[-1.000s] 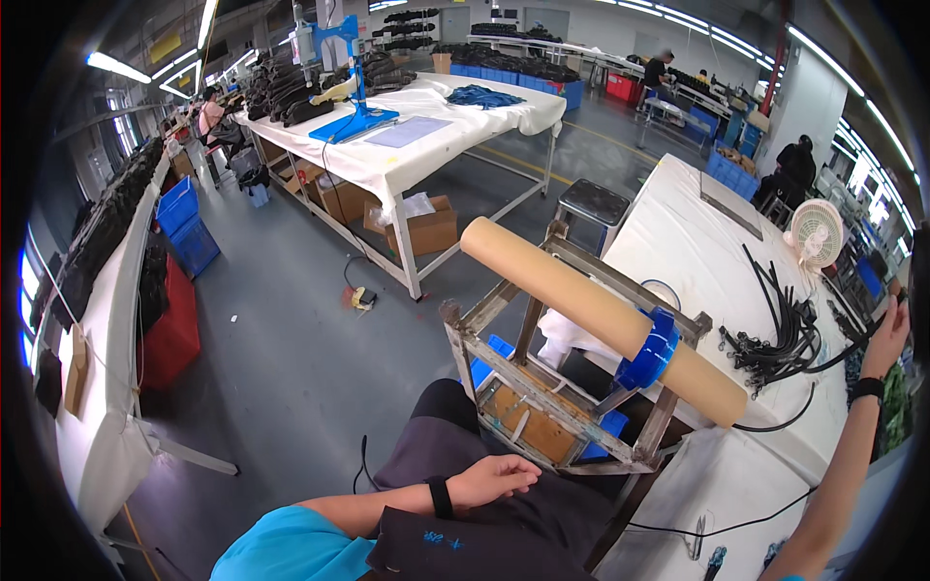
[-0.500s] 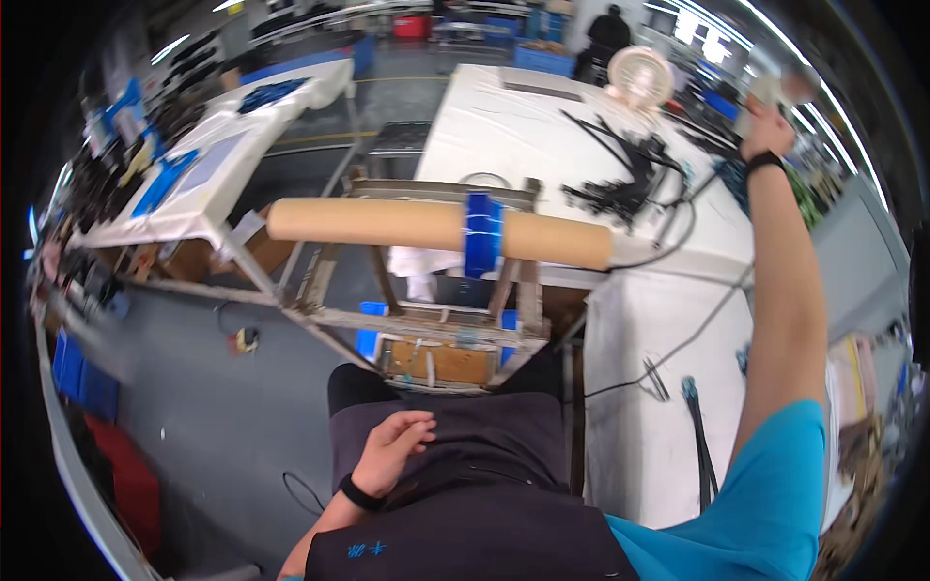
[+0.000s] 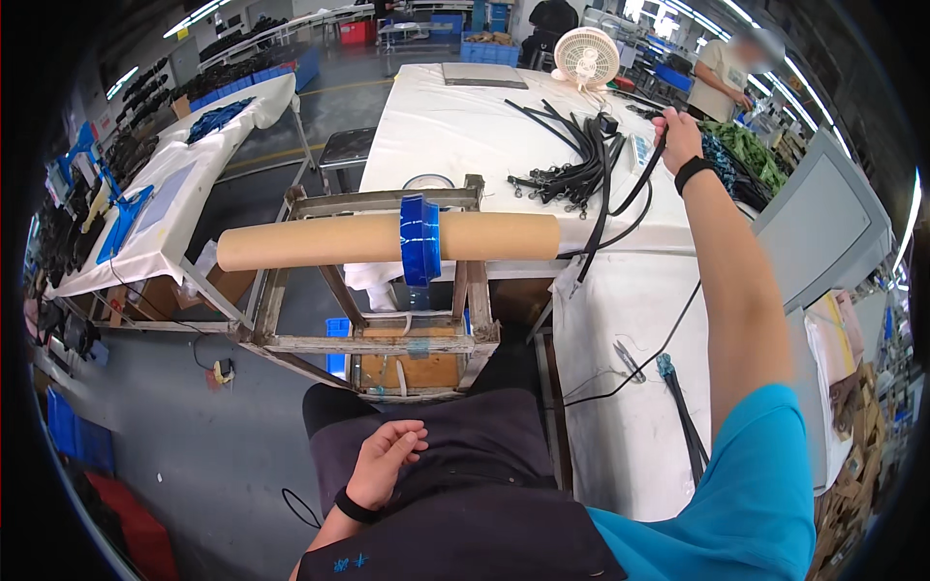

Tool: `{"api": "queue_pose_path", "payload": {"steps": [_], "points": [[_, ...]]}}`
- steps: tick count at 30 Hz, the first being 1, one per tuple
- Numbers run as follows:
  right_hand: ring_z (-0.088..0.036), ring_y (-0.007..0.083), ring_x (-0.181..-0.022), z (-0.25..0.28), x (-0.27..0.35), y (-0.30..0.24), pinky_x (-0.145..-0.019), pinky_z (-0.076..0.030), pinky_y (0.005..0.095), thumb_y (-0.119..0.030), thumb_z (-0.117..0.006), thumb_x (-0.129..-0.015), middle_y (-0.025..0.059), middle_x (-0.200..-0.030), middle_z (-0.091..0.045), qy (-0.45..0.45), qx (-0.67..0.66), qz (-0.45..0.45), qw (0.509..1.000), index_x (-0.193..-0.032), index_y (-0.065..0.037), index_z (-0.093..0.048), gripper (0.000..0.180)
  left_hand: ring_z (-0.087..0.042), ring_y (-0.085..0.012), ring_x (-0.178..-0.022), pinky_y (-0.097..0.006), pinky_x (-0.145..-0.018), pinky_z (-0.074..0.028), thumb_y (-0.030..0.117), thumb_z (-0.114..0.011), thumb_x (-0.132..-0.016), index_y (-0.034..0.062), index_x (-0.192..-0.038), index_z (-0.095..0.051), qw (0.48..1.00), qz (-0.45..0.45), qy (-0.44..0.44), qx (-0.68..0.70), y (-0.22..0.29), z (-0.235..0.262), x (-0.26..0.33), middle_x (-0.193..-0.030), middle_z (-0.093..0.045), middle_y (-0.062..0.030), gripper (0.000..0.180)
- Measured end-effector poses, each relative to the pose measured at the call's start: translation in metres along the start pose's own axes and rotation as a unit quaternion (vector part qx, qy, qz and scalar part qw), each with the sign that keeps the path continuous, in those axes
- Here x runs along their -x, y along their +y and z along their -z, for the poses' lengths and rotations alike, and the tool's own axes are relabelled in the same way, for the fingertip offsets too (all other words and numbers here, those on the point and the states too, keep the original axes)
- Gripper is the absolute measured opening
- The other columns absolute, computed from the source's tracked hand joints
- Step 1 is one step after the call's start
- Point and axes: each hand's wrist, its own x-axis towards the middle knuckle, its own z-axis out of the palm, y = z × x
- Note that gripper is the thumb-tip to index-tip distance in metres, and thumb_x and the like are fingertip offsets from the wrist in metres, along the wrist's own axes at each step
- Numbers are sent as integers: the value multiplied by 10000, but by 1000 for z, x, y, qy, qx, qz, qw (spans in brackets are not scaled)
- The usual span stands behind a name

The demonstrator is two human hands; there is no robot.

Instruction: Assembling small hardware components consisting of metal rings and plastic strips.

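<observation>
My right hand point(image 3: 681, 138), arm stretched far over the table on the right, is closed round the end of a long black strap point(image 3: 649, 174). The strap loops down toward a bundle of black straps with metal hooks point(image 3: 578, 160) on the white-covered table. My left hand point(image 3: 385, 462) rests over my lap, fingers curled in and thumb against them, with nothing visible in it. Ahead of me a brown cardboard tube point(image 3: 329, 240) lies across a worn frame point(image 3: 378, 344), with a wide blue band point(image 3: 419, 239) around it.
A white fan point(image 3: 586, 58) stands at the table's far edge, near a co-worker point(image 3: 722, 77). On the nearer white surface lie small scissors point(image 3: 630, 362) and more black straps point(image 3: 686, 416). A grey panel point(image 3: 823, 218) rises at the right; another white table point(image 3: 208, 155) stands left.
My right hand has come inward to the left, and the black strap in it now shows clearly. The view has shifted slightly to the right. My left hand stays over my lap.
</observation>
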Motion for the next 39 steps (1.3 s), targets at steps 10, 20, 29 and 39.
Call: {"api": "queue_pose_path", "payload": {"steps": [10,20,29,39], "points": [[-487,114,-552,17,15,29,-476,-428,258,-198,-473,-948,75,-746,-586,82,-53,4,995,-954,-40,-466,158,-582,-132,-906,-251,-778,-462,133,-515,-947,13,-1146,-546,999,29,22,-18,0,3,-4,-1053,-602,-64,234],[-433,132,-650,36,48,23,-632,-425,315,-150,-448,-960,50,-779,-489,-137,-181,6,974,-921,-29,-466,128,-576,-110,-923,-229,-768,-447,170,-541,-936,16,-1169,-548,999,38,28,-13,-4,4,-13,-1072,-604,-57,280],[-426,61,-593,-2,194,-117,-636,-411,223,-256,-418,-997,-28,-711,-447,-302,-264,80,913,-1231,-26,-476,333,-580,-125,-943,-244,-796,-450,152,-536,-938,17,-1178,-548,999,20,-7,-26,8,-13,-21,-1090,-605,-64,275],[-446,51,-616,-41,395,-45,-574,-363,211,-282,-404,-997,-11,-686,-510,-584,-69,-402,702,-1058,-8,-525,306,-578,-164,-929,-278,-842,-444,388,-514,-940,-48,-1233,-514,968,-102,-216,-76,50,-49,-15,-1076,-565,-111,526]]}}
